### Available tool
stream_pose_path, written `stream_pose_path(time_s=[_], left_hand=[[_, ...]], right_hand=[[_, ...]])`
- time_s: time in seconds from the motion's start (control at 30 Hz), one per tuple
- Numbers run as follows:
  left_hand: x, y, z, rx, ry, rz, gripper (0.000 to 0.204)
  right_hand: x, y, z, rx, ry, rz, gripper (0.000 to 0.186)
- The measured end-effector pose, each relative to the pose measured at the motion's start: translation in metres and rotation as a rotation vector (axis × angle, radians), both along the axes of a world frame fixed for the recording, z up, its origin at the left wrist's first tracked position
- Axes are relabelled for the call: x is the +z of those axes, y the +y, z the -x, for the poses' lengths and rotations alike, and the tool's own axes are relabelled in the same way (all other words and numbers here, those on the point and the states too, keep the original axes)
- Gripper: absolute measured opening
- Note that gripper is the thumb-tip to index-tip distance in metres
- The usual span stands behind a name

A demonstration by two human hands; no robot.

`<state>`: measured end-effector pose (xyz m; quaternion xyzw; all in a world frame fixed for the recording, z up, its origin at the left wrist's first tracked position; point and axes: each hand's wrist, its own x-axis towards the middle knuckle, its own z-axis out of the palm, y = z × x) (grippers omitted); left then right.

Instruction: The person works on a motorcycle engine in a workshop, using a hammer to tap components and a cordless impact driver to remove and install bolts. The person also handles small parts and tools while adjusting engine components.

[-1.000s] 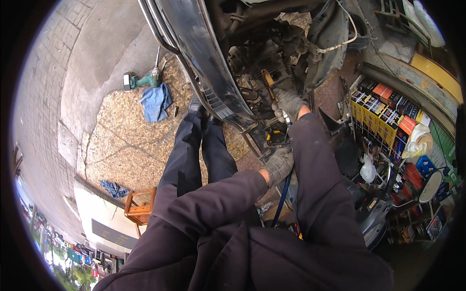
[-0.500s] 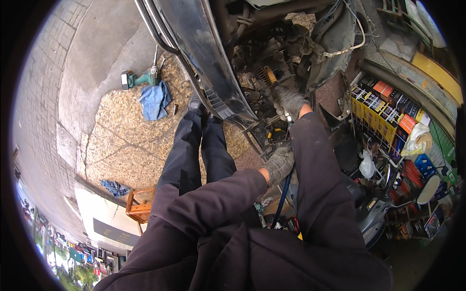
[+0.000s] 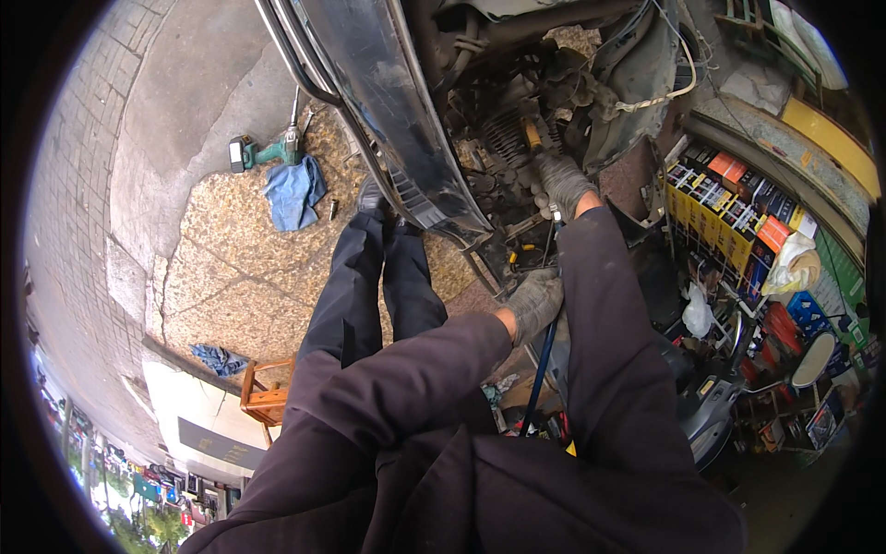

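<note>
Near zone, left: a wooden stool [image 3: 265, 399] stands on the ground. Near zone, right: a two-wheeler [image 3: 709, 414] with an oval mirror [image 3: 813, 359].

Near zone, centre: a long blue piece [image 3: 543, 374], bar or hose not determinable, runs from the left hand toward the wearer's body. The gloved left hand [image 3: 535, 303] is closed, its fingers curled round the upper end of this piece.

Middle zone, right: stacked yellow and dark boxes [image 3: 718, 220]. Middle zone, left: a crumpled blue cloth [image 3: 295, 196] lies on the ground.

Beyond the left hand, slightly right: the gloved right hand [image 3: 565, 183] is closed on an orange-handled tool [image 3: 532, 134]. The handle projects from the far side of the fist, above exposed machinery [image 3: 503, 138]; the tool's working end is hidden. A bright metal fitting [image 3: 556, 213] sits just on the near side of this hand.

Far zone, left: a green cordless power tool [image 3: 272, 152] lies at the cloth's far edge. Far zone, centre: a dark vehicle panel [image 3: 369, 83] borders the machinery's left side.
</note>
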<state>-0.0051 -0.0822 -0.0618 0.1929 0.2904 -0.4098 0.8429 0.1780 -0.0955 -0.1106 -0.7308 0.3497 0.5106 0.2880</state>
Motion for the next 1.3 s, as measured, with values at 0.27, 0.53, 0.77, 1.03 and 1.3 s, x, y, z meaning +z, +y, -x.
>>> stream_pose_path(time_s=[0.27, 0.53, 0.77, 1.03, 1.3], left_hand=[[-0.006, -0.014, 0.012, 0.198, -0.118, -0.267, 0.022], [0.021, 0.010, -0.010, -0.016, 0.082, -0.105, 0.022], [0.045, 0.002, 0.012, -0.096, 0.032, -0.119, 0.019], [0.089, -0.022, 0.037, -0.270, 0.003, -0.130, 0.023], [0.057, -0.052, 0.031, -0.130, -0.161, -0.207, 0.024]], right_hand=[[-0.004, -0.007, 0.006, 0.095, 0.013, -0.040, 0.037], [0.009, -0.015, 0.004, -0.117, -0.007, -0.089, 0.030], [0.038, -0.046, 0.032, -0.247, -0.102, -0.176, 0.030], [0.092, -0.092, 0.074, -0.431, -0.141, -0.404, 0.031], [0.076, -0.109, 0.048, -0.415, -0.151, -0.355, 0.033]])
